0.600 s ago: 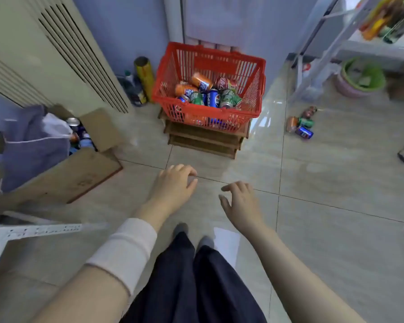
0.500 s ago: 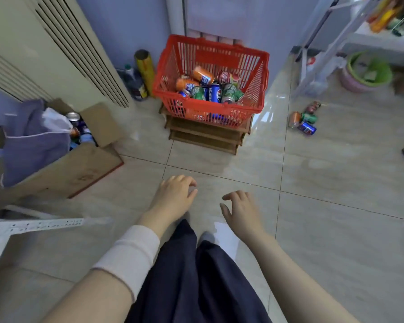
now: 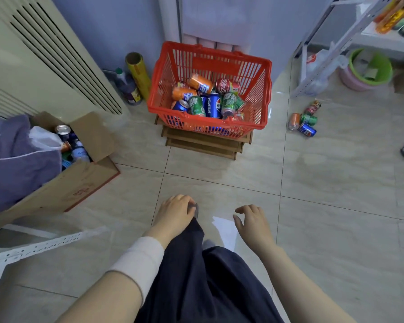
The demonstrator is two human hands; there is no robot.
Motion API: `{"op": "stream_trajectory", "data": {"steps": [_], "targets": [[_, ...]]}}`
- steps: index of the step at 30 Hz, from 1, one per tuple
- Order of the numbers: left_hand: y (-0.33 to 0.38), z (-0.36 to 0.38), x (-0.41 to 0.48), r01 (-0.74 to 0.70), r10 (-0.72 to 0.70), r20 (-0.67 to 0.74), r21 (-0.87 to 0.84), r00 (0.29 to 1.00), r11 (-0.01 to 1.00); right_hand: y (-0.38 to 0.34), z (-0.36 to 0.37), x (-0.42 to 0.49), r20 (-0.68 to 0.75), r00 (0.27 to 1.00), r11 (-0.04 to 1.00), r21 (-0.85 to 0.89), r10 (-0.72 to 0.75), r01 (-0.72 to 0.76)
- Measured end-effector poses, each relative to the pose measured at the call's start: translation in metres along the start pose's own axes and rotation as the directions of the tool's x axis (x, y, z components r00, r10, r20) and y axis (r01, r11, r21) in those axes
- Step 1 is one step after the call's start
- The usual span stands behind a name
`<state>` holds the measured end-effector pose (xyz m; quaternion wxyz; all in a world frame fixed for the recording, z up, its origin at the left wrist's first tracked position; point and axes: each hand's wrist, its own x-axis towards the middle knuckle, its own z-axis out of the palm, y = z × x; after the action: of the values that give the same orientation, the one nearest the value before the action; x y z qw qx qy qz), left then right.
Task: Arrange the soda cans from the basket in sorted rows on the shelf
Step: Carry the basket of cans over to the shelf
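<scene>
A red plastic basket (image 3: 265, 94) rests on a stack of brown wooden trays (image 3: 203, 143) by the far wall. Several soda cans (image 3: 207, 97) lie jumbled inside it: orange, green, blue and red. My left hand (image 3: 175, 214) hangs low in front of me, palm down, fingers loosely curled, holding nothing. To its right my right hand (image 3: 251, 221) is empty too, with its fingers spread. Both hands are well short of the basket. A white metal shelf (image 3: 336, 40) stands at the upper right.
Several loose cans (image 3: 304, 120) lie on the tiles right of the basket. An open cardboard box (image 3: 79, 180) with cans and purple cloth sits at left, beside a cream air-conditioner unit (image 3: 40, 57). A green basin (image 3: 371, 68) sits under the shelf. A white perforated rail (image 3: 37, 247) lies at lower left.
The view has drawn nearer the basket and tipped down. Both hands have sunk lower in the frame, and the left hand now rests by my dark trouser leg.
</scene>
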<state>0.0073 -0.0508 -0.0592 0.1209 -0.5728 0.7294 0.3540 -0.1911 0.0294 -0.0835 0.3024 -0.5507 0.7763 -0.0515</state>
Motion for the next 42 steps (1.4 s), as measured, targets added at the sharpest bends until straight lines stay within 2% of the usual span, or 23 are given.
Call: {"op": "stream_trajectory", "data": {"steps": [12, 24, 31, 37, 42], "targets": [[0.003, -0.068, 0.098, -0.041, 0.042, 0.058, -0.022, 0.997, 0.999, -0.019, -0.043, 0.098, -0.038, 0.995, 0.995, 0.02, 0.095, -0.095], [0.054, -0.139, 0.2, -0.051, 0.045, -0.06, -0.102, 0.997, 0.993, -0.025, -0.111, 0.218, -0.126, 0.991, 0.995, 0.094, 0.052, -0.04], [0.046, -0.176, 0.252, -0.023, 0.014, -0.082, -0.114, 0.997, 0.993, -0.043, -0.128, 0.285, -0.118, 0.992, 0.998, 0.057, 0.036, -0.03], [0.026, -0.211, 0.302, -0.07, 0.066, -0.057, -0.079, 0.996, 0.994, -0.061, -0.138, 0.329, -0.136, 0.981, 0.99, 0.063, 0.135, -0.127], [0.011, -0.239, 0.333, -0.042, 0.029, -0.102, -0.122, 0.994, 0.992, -0.063, -0.141, 0.353, -0.133, 0.966, 0.974, 0.08, 0.22, -0.211]]}}
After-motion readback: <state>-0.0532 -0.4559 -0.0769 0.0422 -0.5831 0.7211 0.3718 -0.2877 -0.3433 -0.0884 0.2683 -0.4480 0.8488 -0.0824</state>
